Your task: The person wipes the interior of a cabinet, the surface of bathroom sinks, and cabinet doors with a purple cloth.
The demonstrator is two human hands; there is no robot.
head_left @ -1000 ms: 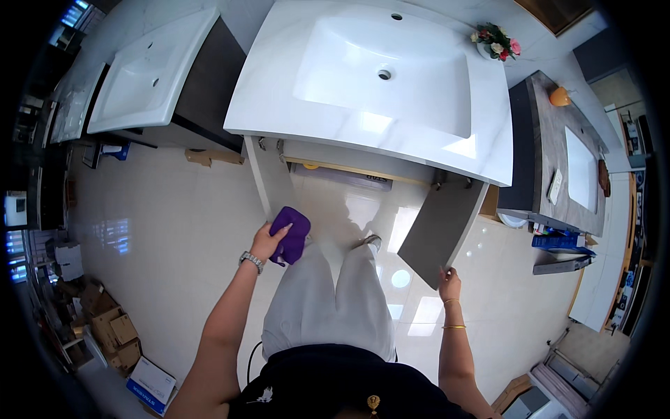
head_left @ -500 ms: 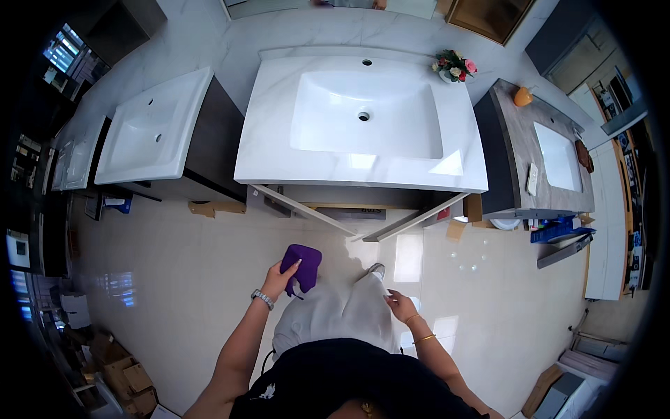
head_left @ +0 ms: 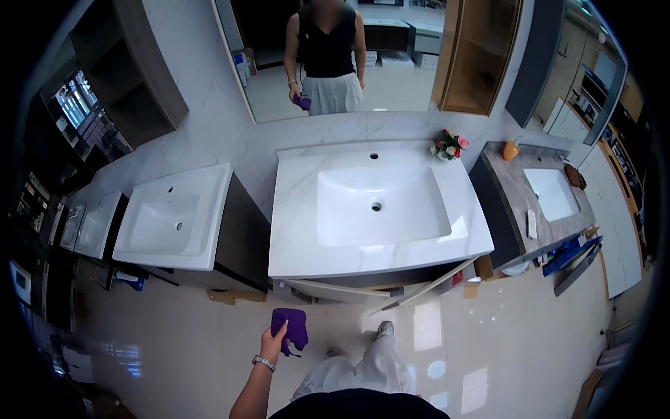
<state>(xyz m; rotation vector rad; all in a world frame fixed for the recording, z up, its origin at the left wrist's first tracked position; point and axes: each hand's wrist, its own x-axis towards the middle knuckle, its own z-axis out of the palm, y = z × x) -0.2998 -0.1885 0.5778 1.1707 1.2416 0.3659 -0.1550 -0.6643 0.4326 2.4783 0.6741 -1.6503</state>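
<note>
Left hand [head_left: 272, 342] grasping folded purple cloth [head_left: 292, 325], near ajar pale flat cabinet door [head_left: 335, 290] under white marbled desk [head_left: 299, 209]. Right hand out of direct view, state can't tell.

At least four washbasins [head_left: 349, 209] [head_left: 155, 227] [head_left: 551, 195] [head_left: 95, 227]; the middle one has one drain [head_left: 377, 207], one tap hole [head_left: 374, 156], one mirror [head_left: 405, 84] above, two ajar cabinet doors [head_left: 342, 290] [head_left: 434, 283] below. One flower arrangement [head_left: 448, 145], one orange bottle [head_left: 511, 150], two shoes [head_left: 386, 328] [head_left: 335, 353], one purple cloth [head_left: 296, 322], one wristwatch [head_left: 264, 363], one left hand [head_left: 271, 343].
</note>
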